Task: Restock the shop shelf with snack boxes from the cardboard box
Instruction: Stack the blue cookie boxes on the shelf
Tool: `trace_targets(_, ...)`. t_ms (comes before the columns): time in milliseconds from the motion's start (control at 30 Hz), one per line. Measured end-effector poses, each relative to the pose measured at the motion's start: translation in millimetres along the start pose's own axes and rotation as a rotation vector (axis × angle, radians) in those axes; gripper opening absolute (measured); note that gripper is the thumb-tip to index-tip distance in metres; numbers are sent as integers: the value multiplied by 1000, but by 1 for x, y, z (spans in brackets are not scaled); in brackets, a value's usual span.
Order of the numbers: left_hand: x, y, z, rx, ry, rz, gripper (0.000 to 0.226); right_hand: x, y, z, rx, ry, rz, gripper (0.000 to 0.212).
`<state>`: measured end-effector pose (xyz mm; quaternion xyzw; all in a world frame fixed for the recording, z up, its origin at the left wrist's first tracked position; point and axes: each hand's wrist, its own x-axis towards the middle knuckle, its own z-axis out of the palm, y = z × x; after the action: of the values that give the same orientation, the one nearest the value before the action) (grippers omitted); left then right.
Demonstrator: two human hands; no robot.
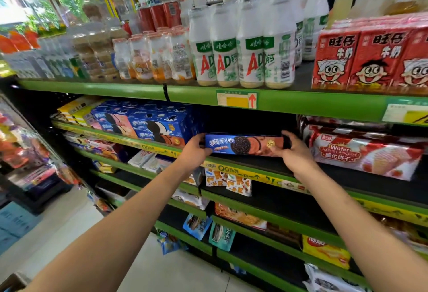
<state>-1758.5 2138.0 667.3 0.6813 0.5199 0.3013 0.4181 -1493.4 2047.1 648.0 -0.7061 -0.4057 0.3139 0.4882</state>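
Both forearms reach in — left hand (194,150) and right hand (293,150) grip the cookie box (245,144) ends.

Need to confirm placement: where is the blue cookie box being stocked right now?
In the head view, the blue cookie box is centre frame, held at its ends by the left hand and right hand, between the stacked blue boxes and the wafer pack.

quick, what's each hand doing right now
Left hand: grips the left end of the blue cookie box.
Right hand: grips the right end of the same box.
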Motion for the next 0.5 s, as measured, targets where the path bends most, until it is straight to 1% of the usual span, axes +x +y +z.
trace_targets(133, -8, 10, -4, -43, -1, 7, 49, 0, 2, 0, 31, 13, -2, 71)
trace_targets(200, -15, 18, -12, 47, 69, 86, 43, 0, 3, 0, 35, 1, -5, 71)
trace_targets(300, -14, 30, -38, 367, 242, 301, 34, 2, 7, 0, 52, -15, -18, 72)
trace_targets(367, 0, 38, -61, 626, 259, 402, 33, 5, 11, 1, 96, -18, -36, 70)
trace_targets(433, 18, 48, -82, 815, 236, 386, 33, 7, 13, 1, 120, -3, -46, 67)
trace_targets(500, 39, 54, -97, 934, 197, 309, 33, 7, 14, 1, 123, -3, -51, 67)
